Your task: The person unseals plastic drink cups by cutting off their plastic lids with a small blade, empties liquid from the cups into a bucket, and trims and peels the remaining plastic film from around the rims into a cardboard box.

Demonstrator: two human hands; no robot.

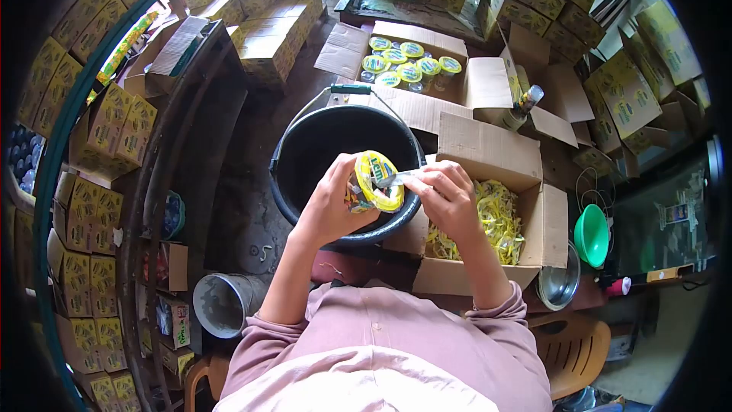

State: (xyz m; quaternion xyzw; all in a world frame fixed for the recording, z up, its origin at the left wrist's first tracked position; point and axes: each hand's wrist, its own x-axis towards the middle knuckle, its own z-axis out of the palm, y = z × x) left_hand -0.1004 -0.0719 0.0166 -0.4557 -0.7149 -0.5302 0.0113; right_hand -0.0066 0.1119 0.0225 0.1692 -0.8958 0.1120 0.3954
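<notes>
My left hand (333, 206) is wrapped round a drink cup (386, 201) with a yellow printed lid, tilted so the lid faces me. A thin metal blade, perhaps a small knife (393, 179), is pinched in my right hand (448, 197). Its tip lies at a torn or cut opening in the lid. Both hands are above the near side of a large black bucket (343, 117), whose dark inside shows little. To the right, under my right forearm, an open cardboard box (486, 150) holds a heap of yellow strips (497, 217).
Beyond the bucket, an open carton (427, 34) holds several yellow-lidded cups (409, 72). A green bowl (592, 235) and a metal bowl (559, 282) are at the right. A grey pail (219, 305) stands at lower left. Stacked printed cartons (267, 27) line the sides and back.
</notes>
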